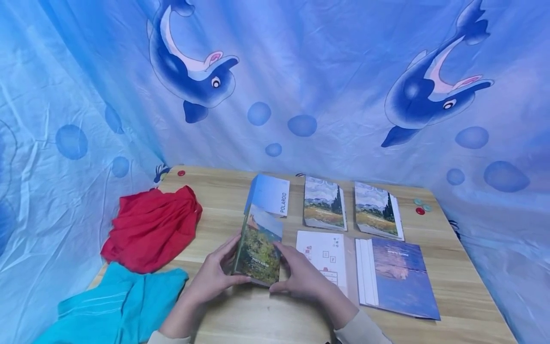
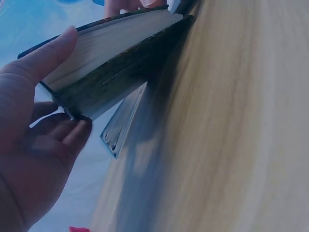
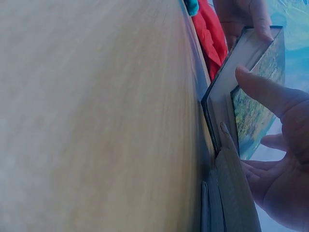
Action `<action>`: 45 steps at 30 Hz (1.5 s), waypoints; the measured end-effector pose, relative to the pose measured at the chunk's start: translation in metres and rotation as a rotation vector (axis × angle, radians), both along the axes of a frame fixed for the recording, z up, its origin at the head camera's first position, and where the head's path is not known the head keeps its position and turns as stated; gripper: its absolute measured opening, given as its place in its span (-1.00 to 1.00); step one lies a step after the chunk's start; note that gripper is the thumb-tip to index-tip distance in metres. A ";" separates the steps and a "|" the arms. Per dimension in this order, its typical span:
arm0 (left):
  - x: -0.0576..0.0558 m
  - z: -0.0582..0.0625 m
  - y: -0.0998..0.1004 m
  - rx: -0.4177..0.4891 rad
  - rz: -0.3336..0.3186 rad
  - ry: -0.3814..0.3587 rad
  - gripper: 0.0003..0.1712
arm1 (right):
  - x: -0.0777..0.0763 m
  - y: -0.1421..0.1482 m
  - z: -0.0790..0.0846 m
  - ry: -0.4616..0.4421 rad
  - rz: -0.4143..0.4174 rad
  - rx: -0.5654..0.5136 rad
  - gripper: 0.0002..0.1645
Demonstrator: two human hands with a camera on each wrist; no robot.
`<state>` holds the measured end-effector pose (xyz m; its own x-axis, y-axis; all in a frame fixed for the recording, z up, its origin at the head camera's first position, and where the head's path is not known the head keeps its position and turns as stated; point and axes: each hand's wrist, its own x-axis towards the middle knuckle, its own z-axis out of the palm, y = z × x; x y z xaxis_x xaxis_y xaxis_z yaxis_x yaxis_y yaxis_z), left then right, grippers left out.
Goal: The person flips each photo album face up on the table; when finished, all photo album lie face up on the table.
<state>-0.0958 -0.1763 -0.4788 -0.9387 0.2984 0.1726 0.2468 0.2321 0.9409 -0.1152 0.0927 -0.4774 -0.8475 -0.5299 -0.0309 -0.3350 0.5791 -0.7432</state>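
Note:
A thick hardcover book (image 1: pixel 260 251) with a painted green landscape on its cover is between both hands, tilted above the table. My left hand (image 1: pixel 213 273) grips its left side; in the left wrist view the thumb lies across the page edges and the fingers are underneath the book (image 2: pixel 113 72). On the other side, my right hand (image 1: pixel 302 273) holds the right edge, its thumb at the near corner of the cover in the right wrist view. Just beyond lies a blue and white "POLAROID" album (image 1: pixel 268 193), partly covered by the book.
Two landscape-covered books (image 1: pixel 324 205) (image 1: pixel 375 210) lie at the back right. Nearer are a white printed sheet or booklet (image 1: pixel 315 253) and a purple-blue photo album (image 1: pixel 401 277). Red cloth (image 1: pixel 150 229) and turquoise cloth (image 1: pixel 124 301) lie left. Small discs (image 1: pixel 420 210) sit near the right edge.

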 end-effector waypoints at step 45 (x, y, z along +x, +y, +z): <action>-0.010 -0.003 0.029 -0.474 0.193 0.208 0.16 | 0.004 0.067 0.019 0.091 -0.138 0.027 0.05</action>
